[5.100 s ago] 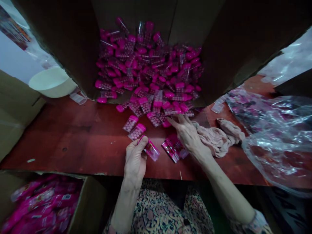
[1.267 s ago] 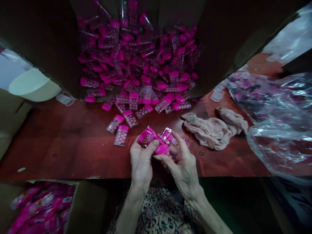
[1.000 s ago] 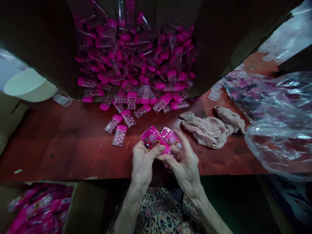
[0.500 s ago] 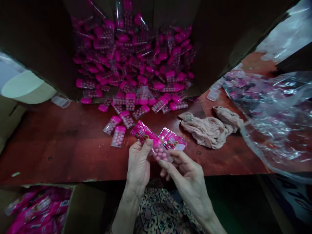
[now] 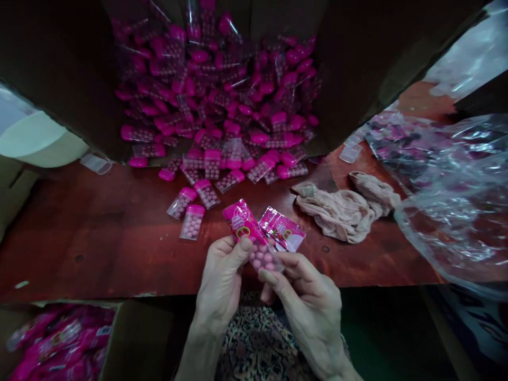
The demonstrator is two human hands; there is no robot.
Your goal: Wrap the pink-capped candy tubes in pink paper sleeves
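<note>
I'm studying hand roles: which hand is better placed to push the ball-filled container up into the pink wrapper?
Probably the right hand: it holds the container by its clear lower end, while the left hand pinches the pink wrapper.

pink wrapper (image 5: 239,218) against tilted clear container (image 5: 262,257)

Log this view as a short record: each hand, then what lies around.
left hand: grips a pink printed wrapper
right hand: pinches the clear end of a container of pink balls
join: wrapper meets container; extent of overlap unclear
beyond hands: more wrappers on the red table
far side: pink-capped containers heaped in an open carton, some out on the table
right: crumpled cloth, clear plastic bag
lower left: cardboard box holding pink packets
</note>
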